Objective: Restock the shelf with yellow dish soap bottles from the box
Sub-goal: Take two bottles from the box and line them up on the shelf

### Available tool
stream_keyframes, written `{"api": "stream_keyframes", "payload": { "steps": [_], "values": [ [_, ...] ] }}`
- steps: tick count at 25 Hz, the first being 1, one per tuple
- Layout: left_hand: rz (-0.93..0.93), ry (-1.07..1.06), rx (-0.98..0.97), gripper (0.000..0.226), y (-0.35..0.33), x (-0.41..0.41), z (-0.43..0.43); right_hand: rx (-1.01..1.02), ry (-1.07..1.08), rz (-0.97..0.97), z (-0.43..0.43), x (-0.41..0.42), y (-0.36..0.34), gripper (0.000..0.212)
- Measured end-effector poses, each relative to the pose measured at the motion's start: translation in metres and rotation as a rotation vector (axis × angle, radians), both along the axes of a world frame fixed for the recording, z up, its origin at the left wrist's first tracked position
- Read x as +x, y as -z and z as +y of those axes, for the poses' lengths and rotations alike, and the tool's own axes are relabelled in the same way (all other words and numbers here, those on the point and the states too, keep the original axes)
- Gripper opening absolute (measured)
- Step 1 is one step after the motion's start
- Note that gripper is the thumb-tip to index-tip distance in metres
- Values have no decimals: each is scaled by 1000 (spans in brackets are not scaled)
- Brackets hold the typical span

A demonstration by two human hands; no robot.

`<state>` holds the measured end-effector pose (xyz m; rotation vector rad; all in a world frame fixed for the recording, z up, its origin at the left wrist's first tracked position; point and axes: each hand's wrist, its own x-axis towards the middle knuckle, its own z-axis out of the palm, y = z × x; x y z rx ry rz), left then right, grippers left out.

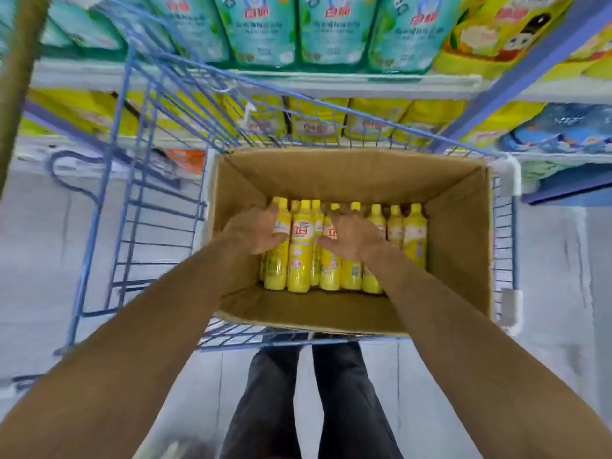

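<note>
An open cardboard box (457,246) sits in a blue wire cart (139,200). Several yellow dish soap bottles (301,256) lie side by side on the box floor, caps pointing away from me. My left hand (255,231) is inside the box, its fingers and thumb curled round the leftmost bottle (277,260). My right hand (356,238) lies over the middle of the row, its fingers and thumb wrapped round another bottle (331,263). The shelf (364,84) stands right behind the cart, with yellow bottles (318,124) on the level below its edge.
Teal bottles (258,31) fill the upper shelf, with larger yellow containers (496,31) to their right. Blue packs (563,130) lie on the lower right. A blue shelf post (516,81) runs diagonally. My legs (311,402) stand on the pale floor behind the cart.
</note>
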<state>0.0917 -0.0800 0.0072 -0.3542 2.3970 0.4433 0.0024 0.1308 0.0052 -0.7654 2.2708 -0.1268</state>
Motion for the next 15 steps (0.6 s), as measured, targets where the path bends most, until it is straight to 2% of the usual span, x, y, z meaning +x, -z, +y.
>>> {"api": "stream_keyframes", "payload": {
  "steps": [6, 10, 15],
  "values": [
    [-33, -99, 90, 63, 98, -19, -16, 48, 42, -76, -35, 0, 97, 74],
    [-11, -175, 83, 54, 133, -29, -12, -22, 131, -48, -59, -1, 130, 70],
    [45, -486, 194, 48, 161, -21, -9, -109, 368, -79, -70, -1, 148, 76]
  ]
}}
